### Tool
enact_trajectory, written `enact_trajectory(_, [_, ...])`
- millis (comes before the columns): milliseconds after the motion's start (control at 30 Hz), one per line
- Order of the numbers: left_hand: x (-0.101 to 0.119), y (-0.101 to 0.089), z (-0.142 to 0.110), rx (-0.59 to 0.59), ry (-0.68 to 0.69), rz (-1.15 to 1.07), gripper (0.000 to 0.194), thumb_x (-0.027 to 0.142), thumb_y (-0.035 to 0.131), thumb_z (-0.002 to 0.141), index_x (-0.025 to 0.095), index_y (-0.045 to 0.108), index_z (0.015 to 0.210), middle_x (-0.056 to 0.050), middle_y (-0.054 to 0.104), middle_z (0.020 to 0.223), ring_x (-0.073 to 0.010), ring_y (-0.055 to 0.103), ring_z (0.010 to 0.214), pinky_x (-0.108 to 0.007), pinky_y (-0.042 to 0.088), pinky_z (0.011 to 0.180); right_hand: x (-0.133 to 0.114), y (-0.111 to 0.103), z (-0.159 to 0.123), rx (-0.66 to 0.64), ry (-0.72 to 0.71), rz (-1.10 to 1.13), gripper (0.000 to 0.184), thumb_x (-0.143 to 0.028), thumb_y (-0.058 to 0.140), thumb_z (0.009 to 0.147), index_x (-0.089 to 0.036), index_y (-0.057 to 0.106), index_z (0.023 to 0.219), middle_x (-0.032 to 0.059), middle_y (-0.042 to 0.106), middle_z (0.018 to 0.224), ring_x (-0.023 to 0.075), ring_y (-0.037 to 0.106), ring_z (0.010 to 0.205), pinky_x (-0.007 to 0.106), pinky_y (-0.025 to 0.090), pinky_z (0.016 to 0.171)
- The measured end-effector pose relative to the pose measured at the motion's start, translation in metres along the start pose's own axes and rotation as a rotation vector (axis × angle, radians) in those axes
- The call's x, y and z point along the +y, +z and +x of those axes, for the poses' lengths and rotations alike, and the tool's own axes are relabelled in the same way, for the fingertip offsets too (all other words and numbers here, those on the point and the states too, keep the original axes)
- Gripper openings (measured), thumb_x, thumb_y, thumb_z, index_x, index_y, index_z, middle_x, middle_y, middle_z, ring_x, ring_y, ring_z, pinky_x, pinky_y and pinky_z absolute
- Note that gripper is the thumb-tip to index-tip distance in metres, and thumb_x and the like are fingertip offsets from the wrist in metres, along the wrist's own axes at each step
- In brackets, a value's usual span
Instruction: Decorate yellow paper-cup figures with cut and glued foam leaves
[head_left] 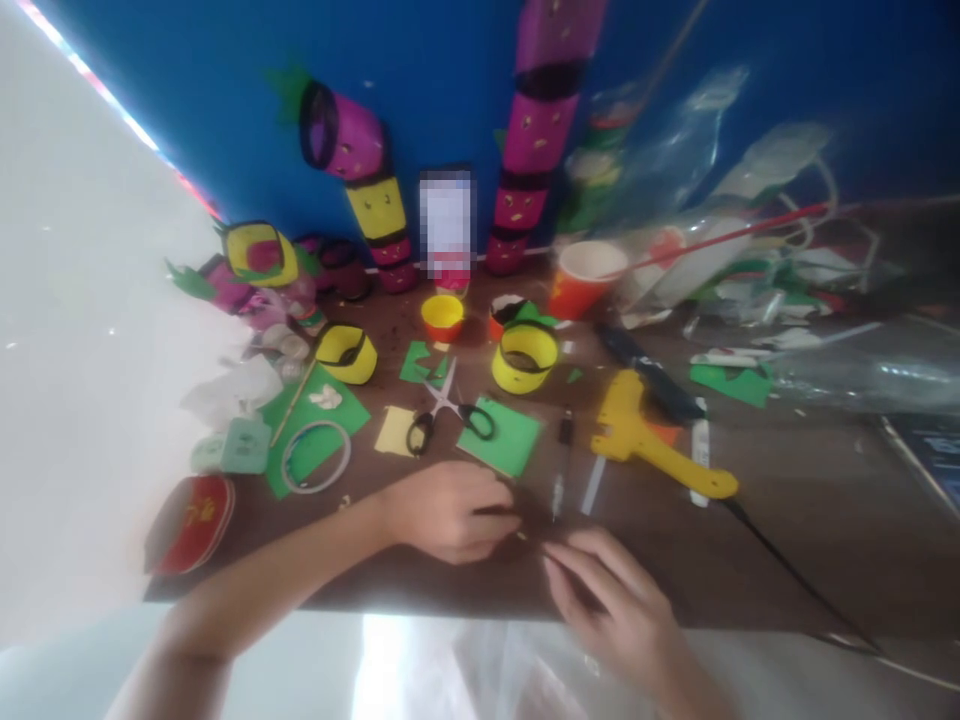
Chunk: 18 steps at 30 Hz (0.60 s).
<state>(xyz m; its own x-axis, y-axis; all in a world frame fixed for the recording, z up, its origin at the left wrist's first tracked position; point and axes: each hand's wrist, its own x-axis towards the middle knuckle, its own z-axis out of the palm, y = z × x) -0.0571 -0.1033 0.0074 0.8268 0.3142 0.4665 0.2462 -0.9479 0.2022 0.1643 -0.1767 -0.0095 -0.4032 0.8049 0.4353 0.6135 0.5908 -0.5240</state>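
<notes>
My left hand (454,512) is over the front of the brown table, fingers curled together; anything inside them is hidden. My right hand (611,590) faces it at the table's front edge, thumb and index finger pinched on something too small to name. A tiny pale scrap (522,536) shows between the hands. Just beyond my left hand lie open black-handled scissors (444,402), a green paper square (504,438) and a pale yellow paper piece (395,430). A slim pen-like tool (561,465) and a translucent glue stick (593,486) lie past my right hand.
A yellow glue gun (637,425) rests at the right, its black cord (795,580) trailing to the front edge. Yellow rings (525,365), a roll of tape (315,458) and a paper cup (581,280) stand around. Decorated paper columns (379,210) lean on the blue wall.
</notes>
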Motion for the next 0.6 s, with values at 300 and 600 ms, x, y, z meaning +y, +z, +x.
enact_trajectory(300, [0.010, 0.008, -0.003, -0.069, 0.088, 0.067, 0.015, 0.022, 0.050, 0.080, 0.013, 0.060, 0.073, -0.002, 0.047, 0.068, -0.0124, 0.043, 0.061, -0.027, 0.033, 0.052, -0.004, 0.000, 0.001, -0.004, 0.040, 0.016, 0.015, -0.013, 0.054, 0.079, -0.018, 0.061, 0.092, 0.0055, 0.060, 0.079, 0.0152, 0.059, 0.072, 0.027, 0.050, 0.068])
enact_trajectory(600, [0.010, 0.014, -0.007, -0.065, 0.159, 0.075, 0.017, 0.021, 0.050, 0.080, 0.015, 0.058, 0.066, -0.004, 0.049, 0.070, -0.0126, 0.042, 0.063, -0.028, 0.031, 0.051, -0.005, -0.001, 0.002, 0.004, 0.064, 0.020, 0.014, -0.016, 0.053, 0.080, -0.018, 0.063, 0.089, 0.0057, 0.061, 0.079, 0.0154, 0.061, 0.072, 0.027, 0.051, 0.068])
